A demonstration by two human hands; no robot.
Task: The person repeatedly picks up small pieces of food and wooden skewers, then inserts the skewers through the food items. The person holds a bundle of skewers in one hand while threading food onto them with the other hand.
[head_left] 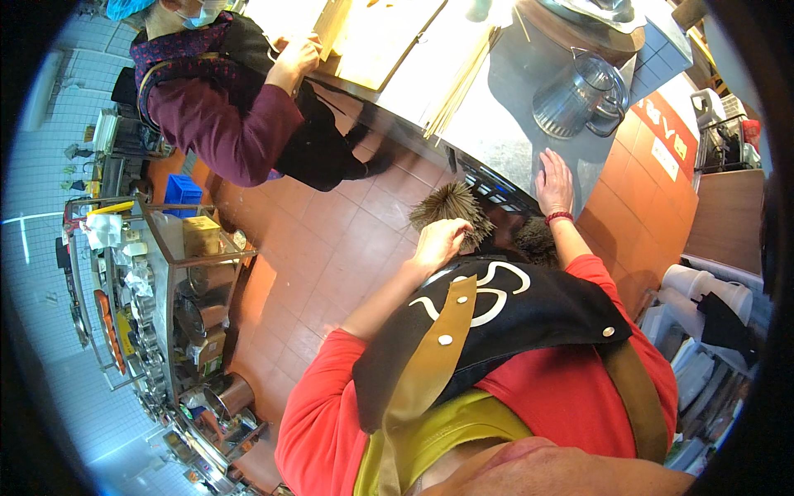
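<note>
My right hand (554, 182) lies flat at the edge of the pale table (517, 149), fingers stretched out and a red bracelet at the wrist. A clear glass-like pitcher (571, 103) with a handle stands just beyond its fingertips. My left hand (442, 245) is in front of my black apron (529, 302), fingers curled together; what they hold, if anything, is hidden. Right behind it shows a shaggy brown tuft-like thing (447, 207), and a second, darker one (535, 240) is below my right wrist. Long thin sticks (463, 78) lie on the table, left of the pitcher.
Across to the left, a person in a maroon sleeve (223, 124) has a hand (299, 58) at a wooden board. A round metal vessel (571, 33) stands behind the pitcher. A metal rack (174, 248) with pots is left; white containers (707, 289) are right. Tiled floor (322, 240) lies between.
</note>
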